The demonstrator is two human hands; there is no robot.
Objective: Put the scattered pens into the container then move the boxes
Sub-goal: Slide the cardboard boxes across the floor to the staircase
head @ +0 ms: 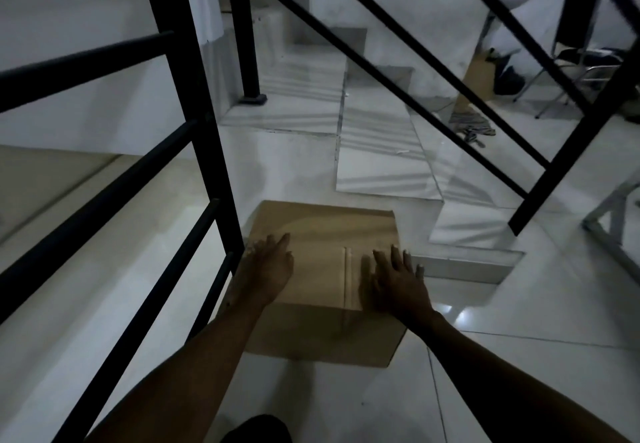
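A closed brown cardboard box (322,234) stands on the white tiled floor at the foot of a staircase, its taped seam facing up. My left hand (265,269) lies flat on the box's top near the left edge, fingers spread. On the right part of the top, beside the seam, rests my right hand (398,279), also flat with fingers apart. Neither hand grips anything. No pens or pen container are in view.
A black metal railing (194,123) rises close on the left, and another railing (540,179) slants on the right. White steps (381,151) climb behind the box. A folding chair (581,44), a cloth (471,123) and another cardboard box (479,75) sit at the far right.
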